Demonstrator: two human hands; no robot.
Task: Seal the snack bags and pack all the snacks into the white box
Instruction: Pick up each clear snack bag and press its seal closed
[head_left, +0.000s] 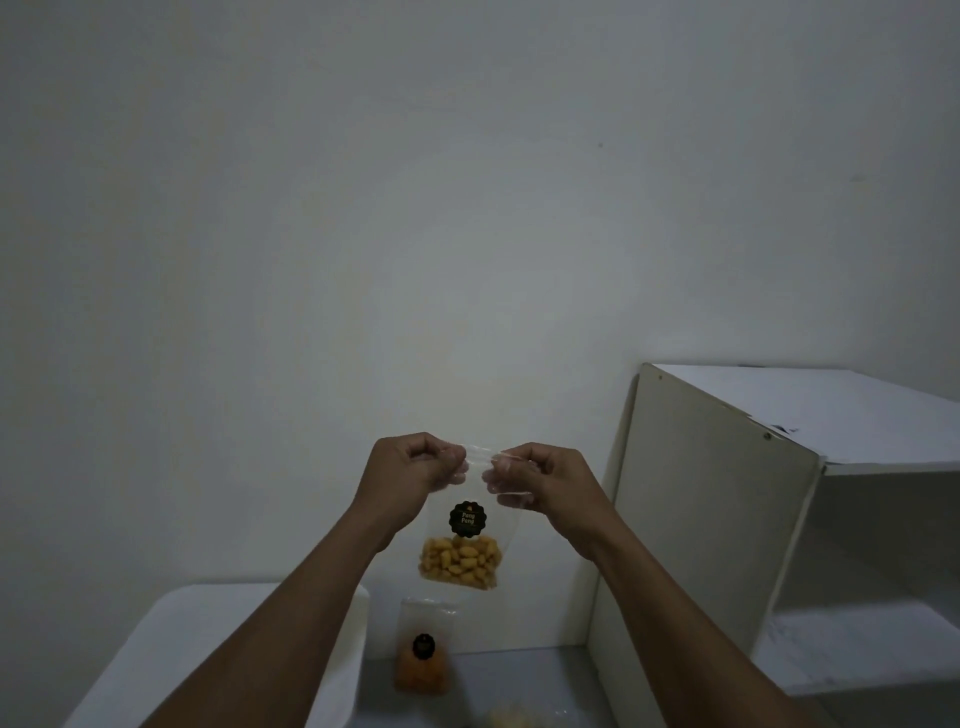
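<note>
A plain pale wall (311, 208) fills most of the dim frame, and a strip of grey table (524, 675) shows along the bottom.

In the lower centre a clear snack bag (462, 551) hangs in the air with its long axis upright. The yellow pieces are settled at the bottom, below a round dark label (467, 518). Its top edge runs across the frame between the two hands. The left hand (410, 467) pinches one end of that edge and the right hand (545, 478) pinches the other. Both hands are level and close together, fingers curled on the plastic. Pressing along that strip looks like the step in hand; whether it is already closed cannot be told.

The white box (156, 649) sits in the lower left, under the left forearm, so that hand is nearer to it. Directly below the held bag a second bag (423, 660) of orange snack rests on the table, in the path downward. A blurred pale packet (519, 719) lies at the bottom edge. A white shelf unit (727, 519) stands on the right, beside the right forearm.
</note>
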